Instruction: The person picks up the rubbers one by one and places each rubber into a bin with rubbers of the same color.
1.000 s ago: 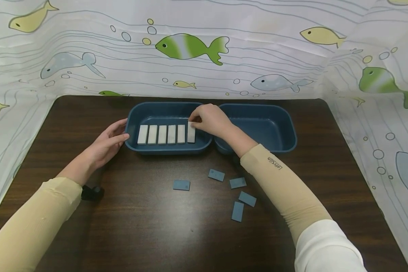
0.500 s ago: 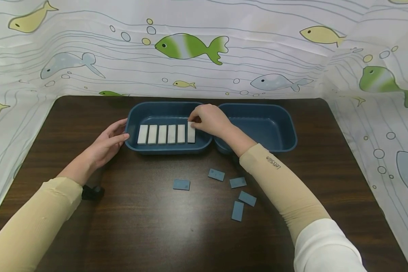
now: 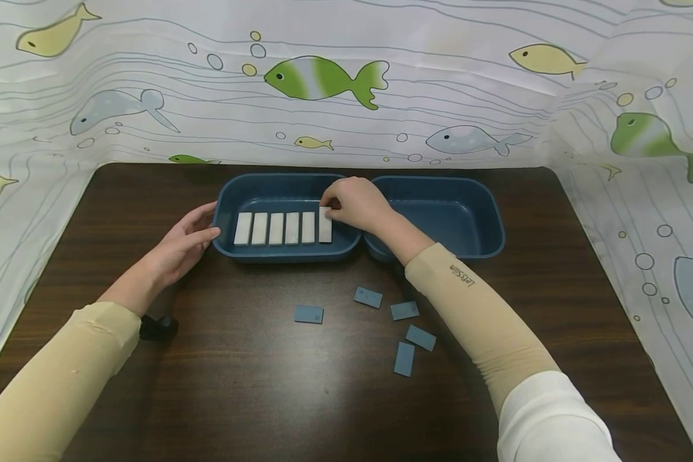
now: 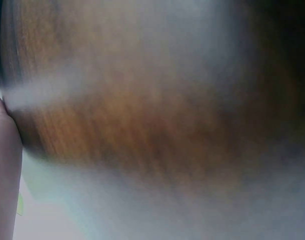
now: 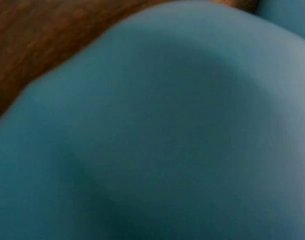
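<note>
Inside the left blue tray (image 3: 289, 256), several white rectangular tiles (image 3: 275, 229) stand side by side in a row. My right hand (image 3: 357, 202) reaches in from the right and pinches the upper end of the rightmost white tile (image 3: 325, 228), which sits slightly higher than the others. At the tray's left end, my left hand (image 3: 180, 244) holds the wall, its thumb on the rim and the other fingers behind. In the left wrist view only part of the left hand (image 4: 3, 150) shows at the edge. Blurred blue tray wall (image 5: 167, 125) fills most of the right wrist view.
A second blue tray (image 3: 493, 218) stands right beside the first, partly behind the right forearm. Several blue rectangular tiles (image 3: 308, 314) lie scattered on the dark wooden table (image 3: 237, 385) in front. A fish-patterned white sheet (image 3: 346, 128) rises behind the table.
Both hands, the trays and the tiles stay in place. The right forearm has shifted very slightly to the left.
</note>
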{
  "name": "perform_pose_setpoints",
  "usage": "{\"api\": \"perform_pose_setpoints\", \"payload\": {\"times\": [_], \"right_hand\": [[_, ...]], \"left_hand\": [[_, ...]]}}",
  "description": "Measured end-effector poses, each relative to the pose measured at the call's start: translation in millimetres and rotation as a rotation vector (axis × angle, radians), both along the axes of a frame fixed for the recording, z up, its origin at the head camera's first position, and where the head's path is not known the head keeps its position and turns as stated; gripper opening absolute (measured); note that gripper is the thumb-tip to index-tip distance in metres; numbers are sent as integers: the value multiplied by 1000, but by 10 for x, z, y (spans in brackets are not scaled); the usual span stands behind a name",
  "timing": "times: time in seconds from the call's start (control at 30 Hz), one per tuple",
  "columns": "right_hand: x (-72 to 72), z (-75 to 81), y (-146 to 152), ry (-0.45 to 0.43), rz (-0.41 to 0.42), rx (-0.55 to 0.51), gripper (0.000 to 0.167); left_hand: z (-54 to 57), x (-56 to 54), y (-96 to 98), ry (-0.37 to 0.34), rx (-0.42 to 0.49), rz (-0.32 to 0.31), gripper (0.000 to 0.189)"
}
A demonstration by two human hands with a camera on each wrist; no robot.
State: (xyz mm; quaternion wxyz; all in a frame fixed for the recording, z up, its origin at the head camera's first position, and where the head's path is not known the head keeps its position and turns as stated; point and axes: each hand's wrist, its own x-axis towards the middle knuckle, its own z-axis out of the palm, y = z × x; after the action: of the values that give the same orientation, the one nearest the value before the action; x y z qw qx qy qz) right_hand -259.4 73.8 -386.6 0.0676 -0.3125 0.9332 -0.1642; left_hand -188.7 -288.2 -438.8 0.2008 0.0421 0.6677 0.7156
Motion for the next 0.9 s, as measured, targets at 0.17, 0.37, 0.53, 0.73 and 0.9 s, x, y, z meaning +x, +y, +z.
{"api": "perform_pose_setpoints", "payload": {"times": [0.17, 0.37, 0.53, 0.73, 0.9], "right_hand": [[-12, -8, -5, 7, -1, 22, 21], [-19, -9, -13, 13, -8, 38, 21], [-16, -6, -26, 14, -10, 53, 22], [-20, -5, -37, 17, -6, 69, 23], [-29, 1, -42, -2, -8, 54, 23]], "left_hand": [[6, -2, 16, -1, 3, 6, 54], [12, 1, 20, -3, 7, 11, 53], [13, 3, 20, -1, 8, 10, 52], [21, 3, 20, -5, 2, 8, 52], [29, 0, 16, -1, 7, 6, 51]]}}
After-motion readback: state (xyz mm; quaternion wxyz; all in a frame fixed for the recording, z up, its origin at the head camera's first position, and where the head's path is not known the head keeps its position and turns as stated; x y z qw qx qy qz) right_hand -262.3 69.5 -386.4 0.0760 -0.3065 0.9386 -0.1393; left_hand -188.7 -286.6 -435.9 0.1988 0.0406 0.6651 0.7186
